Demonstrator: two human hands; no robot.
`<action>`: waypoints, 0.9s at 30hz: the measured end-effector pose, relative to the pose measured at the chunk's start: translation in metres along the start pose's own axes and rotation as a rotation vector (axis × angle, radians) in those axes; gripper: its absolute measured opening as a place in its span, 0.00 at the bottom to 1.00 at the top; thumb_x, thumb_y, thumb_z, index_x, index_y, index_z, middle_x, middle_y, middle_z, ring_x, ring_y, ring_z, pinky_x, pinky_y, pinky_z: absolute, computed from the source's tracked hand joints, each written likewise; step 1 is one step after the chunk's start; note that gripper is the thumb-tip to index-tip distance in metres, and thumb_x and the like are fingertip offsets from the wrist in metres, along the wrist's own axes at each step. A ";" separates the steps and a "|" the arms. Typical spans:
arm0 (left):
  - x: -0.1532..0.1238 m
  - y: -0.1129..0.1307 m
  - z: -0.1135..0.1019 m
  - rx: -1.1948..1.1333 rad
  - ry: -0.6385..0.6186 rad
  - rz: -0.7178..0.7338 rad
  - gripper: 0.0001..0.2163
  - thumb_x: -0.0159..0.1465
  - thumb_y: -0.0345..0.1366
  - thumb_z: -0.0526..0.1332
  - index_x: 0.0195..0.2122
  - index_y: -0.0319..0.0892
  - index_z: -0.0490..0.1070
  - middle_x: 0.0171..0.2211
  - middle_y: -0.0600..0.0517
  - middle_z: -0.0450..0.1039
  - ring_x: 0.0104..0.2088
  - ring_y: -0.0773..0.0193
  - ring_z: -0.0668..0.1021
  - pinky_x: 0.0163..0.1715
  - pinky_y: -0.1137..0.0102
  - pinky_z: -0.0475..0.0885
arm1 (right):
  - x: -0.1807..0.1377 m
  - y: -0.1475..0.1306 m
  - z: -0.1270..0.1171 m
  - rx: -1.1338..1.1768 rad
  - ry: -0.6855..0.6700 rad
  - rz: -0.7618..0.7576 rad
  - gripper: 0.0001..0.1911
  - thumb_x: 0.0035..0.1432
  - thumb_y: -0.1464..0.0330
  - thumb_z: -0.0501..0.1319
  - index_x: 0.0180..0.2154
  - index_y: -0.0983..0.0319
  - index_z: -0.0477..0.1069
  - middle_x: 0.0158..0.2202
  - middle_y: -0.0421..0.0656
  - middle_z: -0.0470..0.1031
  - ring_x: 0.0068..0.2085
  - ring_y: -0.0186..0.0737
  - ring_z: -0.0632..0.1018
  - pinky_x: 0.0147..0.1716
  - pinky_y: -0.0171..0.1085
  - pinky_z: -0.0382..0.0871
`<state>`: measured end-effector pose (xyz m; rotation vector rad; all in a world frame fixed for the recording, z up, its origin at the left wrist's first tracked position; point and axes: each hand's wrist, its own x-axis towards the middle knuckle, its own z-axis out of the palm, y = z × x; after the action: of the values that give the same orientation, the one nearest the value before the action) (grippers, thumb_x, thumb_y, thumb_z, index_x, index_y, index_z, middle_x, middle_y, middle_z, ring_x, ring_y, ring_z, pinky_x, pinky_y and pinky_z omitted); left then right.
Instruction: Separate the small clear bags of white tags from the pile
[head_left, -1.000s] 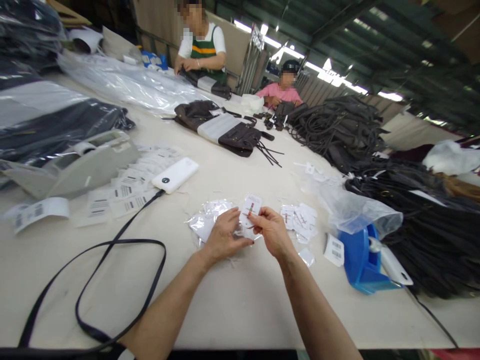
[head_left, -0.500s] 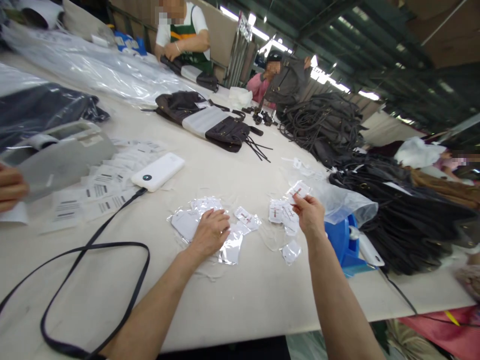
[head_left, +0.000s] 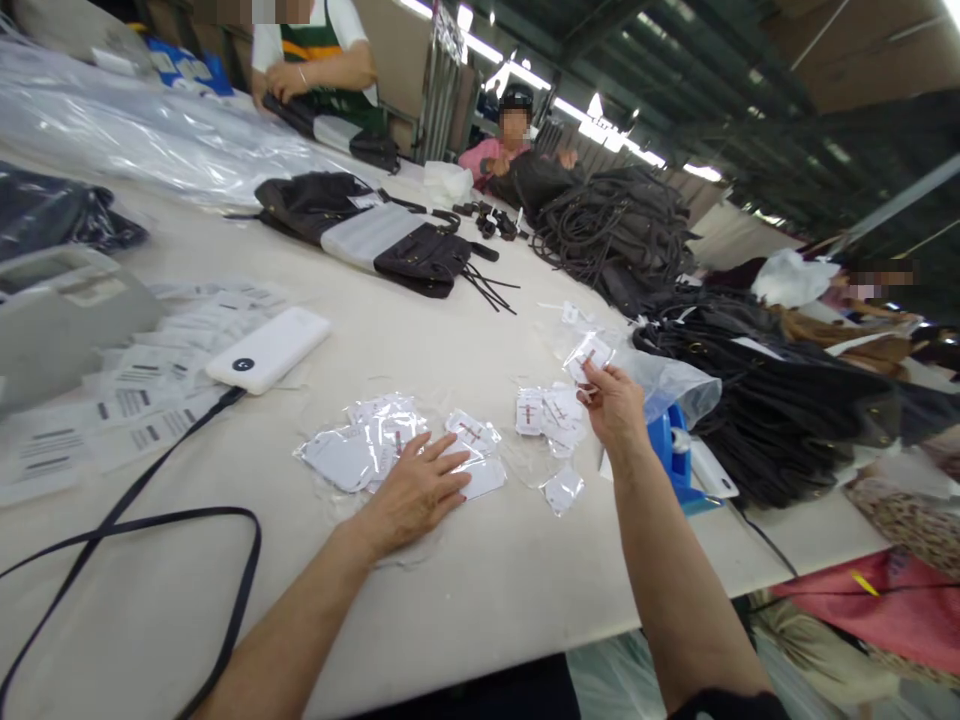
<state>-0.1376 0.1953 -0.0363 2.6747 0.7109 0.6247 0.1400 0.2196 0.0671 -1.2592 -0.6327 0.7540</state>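
Note:
My left hand (head_left: 417, 490) lies flat, fingers spread, on a heap of small clear packets with white tags (head_left: 364, 447) on the white table (head_left: 465, 590). My right hand (head_left: 616, 408) is raised farther right and pinches one small bagged tag (head_left: 588, 356) between thumb and fingers. Just left of that hand lies a second small pile of bagged tags (head_left: 549, 413). One loose packet (head_left: 562, 490) rests near my right forearm.
A white power bank (head_left: 268, 348) with a black cable (head_left: 135, 520) lies left, beside barcode labels (head_left: 142, 385) and a grey tape dispenser (head_left: 56, 315). A blue tape dispenser (head_left: 675, 465) and clear bag sit right. Dark bags and straps (head_left: 622, 225) pile beyond; other people work at the far end.
My hands have separated: the right one carried the bagged tag away to the right, and the left one dropped flat onto the left heap of packets. The view swung right.

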 end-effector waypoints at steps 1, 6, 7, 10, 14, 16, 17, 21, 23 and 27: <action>0.000 0.000 0.001 -0.020 -0.038 -0.002 0.10 0.63 0.38 0.54 0.45 0.51 0.68 0.52 0.55 0.68 0.58 0.54 0.63 0.56 0.51 0.53 | 0.003 -0.004 0.002 -0.007 -0.006 -0.025 0.20 0.32 0.66 0.73 0.25 0.63 0.64 0.20 0.34 0.69 0.18 0.26 0.68 0.13 0.24 0.58; 0.000 -0.002 0.005 -0.060 -0.074 -0.062 0.09 0.63 0.38 0.54 0.43 0.51 0.69 0.51 0.57 0.69 0.57 0.55 0.64 0.56 0.51 0.53 | 0.021 -0.011 -0.009 -0.230 0.073 -0.074 0.13 0.44 0.65 0.67 0.27 0.62 0.63 0.24 0.37 0.70 0.22 0.29 0.70 0.17 0.28 0.62; 0.000 -0.002 0.004 -0.065 -0.074 -0.066 0.08 0.62 0.39 0.55 0.42 0.51 0.69 0.51 0.57 0.69 0.57 0.55 0.64 0.56 0.51 0.53 | 0.022 -0.008 -0.013 -0.395 0.094 -0.067 0.12 0.46 0.64 0.65 0.27 0.62 0.64 0.25 0.38 0.70 0.24 0.32 0.72 0.20 0.30 0.64; 0.001 -0.001 0.003 -0.087 -0.065 -0.070 0.07 0.62 0.39 0.56 0.39 0.49 0.70 0.49 0.56 0.70 0.56 0.55 0.64 0.55 0.53 0.53 | 0.014 0.014 -0.022 -0.912 0.140 -0.111 0.11 0.46 0.66 0.65 0.30 0.64 0.67 0.34 0.47 0.72 0.40 0.46 0.74 0.35 0.40 0.68; 0.002 -0.001 0.001 -0.102 -0.062 -0.059 0.05 0.61 0.38 0.57 0.37 0.47 0.70 0.47 0.55 0.71 0.55 0.57 0.65 0.54 0.54 0.54 | -0.020 0.059 0.002 -1.228 -0.233 -0.270 0.17 0.48 0.67 0.64 0.42 0.64 0.69 0.44 0.50 0.71 0.47 0.47 0.70 0.46 0.43 0.63; 0.002 -0.001 0.001 -0.100 -0.060 -0.058 0.05 0.60 0.37 0.58 0.37 0.47 0.70 0.47 0.55 0.71 0.54 0.56 0.65 0.54 0.54 0.54 | -0.035 0.079 0.024 -1.262 -0.525 -0.252 0.19 0.48 0.64 0.65 0.43 0.62 0.69 0.42 0.47 0.72 0.43 0.43 0.72 0.43 0.40 0.64; 0.002 -0.001 0.000 -0.101 -0.056 -0.061 0.06 0.60 0.37 0.58 0.38 0.47 0.70 0.47 0.55 0.71 0.54 0.57 0.65 0.54 0.55 0.54 | -0.041 0.087 0.034 -1.277 -0.608 -0.227 0.20 0.47 0.63 0.66 0.43 0.62 0.69 0.41 0.46 0.72 0.41 0.42 0.72 0.41 0.38 0.64; 0.001 -0.002 0.000 -0.123 -0.051 -0.072 0.06 0.60 0.36 0.59 0.39 0.48 0.70 0.47 0.56 0.71 0.53 0.58 0.66 0.53 0.57 0.55 | -0.043 0.100 0.057 -1.340 -0.639 -0.078 0.15 0.43 0.63 0.68 0.33 0.63 0.71 0.33 0.42 0.72 0.33 0.38 0.72 0.31 0.35 0.62; 0.000 -0.002 -0.001 -0.135 -0.050 -0.075 0.06 0.59 0.36 0.59 0.38 0.48 0.70 0.47 0.56 0.72 0.53 0.59 0.66 0.53 0.58 0.55 | -0.039 0.100 0.058 -1.307 -0.669 -0.011 0.10 0.44 0.66 0.68 0.30 0.63 0.70 0.28 0.39 0.71 0.30 0.35 0.71 0.28 0.33 0.60; 0.001 -0.002 -0.001 -0.154 -0.044 -0.088 0.05 0.59 0.36 0.60 0.37 0.48 0.71 0.46 0.56 0.72 0.53 0.59 0.66 0.53 0.58 0.54 | -0.037 0.100 0.058 -1.277 -0.628 -0.021 0.19 0.41 0.61 0.69 0.34 0.62 0.69 0.31 0.40 0.71 0.32 0.34 0.71 0.29 0.32 0.60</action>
<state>-0.1383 0.1975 -0.0362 2.4940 0.7326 0.5725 0.0571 0.2387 -0.0196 -2.1522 -1.8110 0.7182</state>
